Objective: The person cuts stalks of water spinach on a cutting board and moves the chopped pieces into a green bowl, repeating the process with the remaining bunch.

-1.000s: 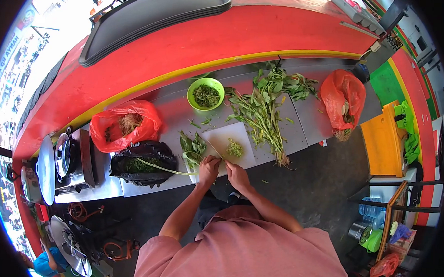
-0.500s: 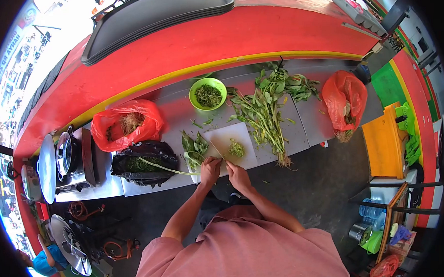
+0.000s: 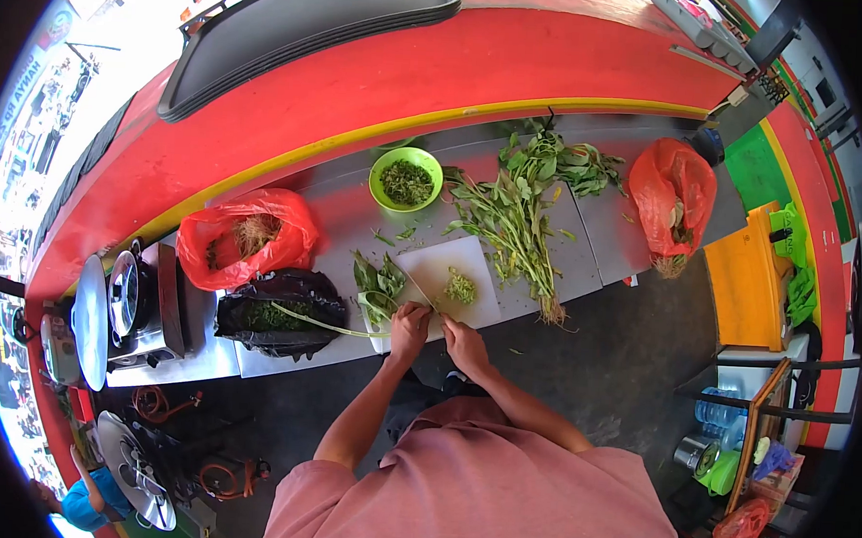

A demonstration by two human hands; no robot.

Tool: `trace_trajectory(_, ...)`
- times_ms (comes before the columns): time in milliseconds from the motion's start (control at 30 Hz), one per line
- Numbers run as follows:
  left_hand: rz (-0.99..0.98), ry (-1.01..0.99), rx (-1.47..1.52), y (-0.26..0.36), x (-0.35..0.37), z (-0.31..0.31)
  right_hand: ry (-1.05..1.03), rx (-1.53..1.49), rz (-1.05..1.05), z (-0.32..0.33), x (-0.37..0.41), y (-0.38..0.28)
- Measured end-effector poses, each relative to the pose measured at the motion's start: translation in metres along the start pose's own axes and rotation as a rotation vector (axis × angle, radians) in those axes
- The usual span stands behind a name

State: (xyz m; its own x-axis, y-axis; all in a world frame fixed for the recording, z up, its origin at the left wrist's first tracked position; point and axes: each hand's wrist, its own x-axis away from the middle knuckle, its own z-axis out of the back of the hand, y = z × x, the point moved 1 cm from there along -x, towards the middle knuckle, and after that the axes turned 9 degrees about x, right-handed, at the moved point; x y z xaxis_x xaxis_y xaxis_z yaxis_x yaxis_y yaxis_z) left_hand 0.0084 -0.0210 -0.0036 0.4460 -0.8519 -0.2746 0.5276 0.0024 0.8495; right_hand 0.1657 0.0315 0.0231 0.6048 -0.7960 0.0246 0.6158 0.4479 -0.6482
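Note:
Both hands meet at the near edge of a white cutting board (image 3: 485, 305). My left hand (image 3: 410, 330) is closed round a long pale green stem (image 3: 337, 328) that reaches left over a black plastic bag (image 3: 280, 312). My right hand (image 3: 463, 345) is closed on a knife, whose thin blade (image 3: 418, 291) points up and left across the board. A small pile of chopped green pieces (image 3: 460, 289) lies on the board. Leafy greens (image 3: 378, 284) rest at its left side, and a large bunch of long-stemmed greens (image 3: 519, 225) lies to its right.
Beyond the board stands a green bowl (image 3: 405, 179) of chopped greens. Red plastic bags sit at left (image 3: 296, 234) and right (image 3: 667, 188). A stove with a pot (image 3: 132, 294) is at the far left. A red wall (image 3: 381, 84) bounds the counter; a person (image 3: 89, 499) is at lower left.
The view has shifted very slightly. Both hands keep nearly the same place and the same hold.

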Motion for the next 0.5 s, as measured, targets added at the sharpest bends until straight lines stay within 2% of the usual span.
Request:
trace_trajectory(67, -0.011, -0.007, -0.014, 0.003, 0.001, 0.002, -0.076, 0.069, -0.063, 0.004, -0.002, -0.005)
trace_trajectory(367, 0.009, -0.004, 0.016, -0.005, 0.001, 0.000, 0.020, 0.009, 0.013, 0.002, 0.001, 0.001)
trace_trajectory(500, 0.004, -0.058, -0.080, 0.008, 0.002, 0.005, -0.055, 0.094, -0.024, 0.008, -0.004, -0.004)
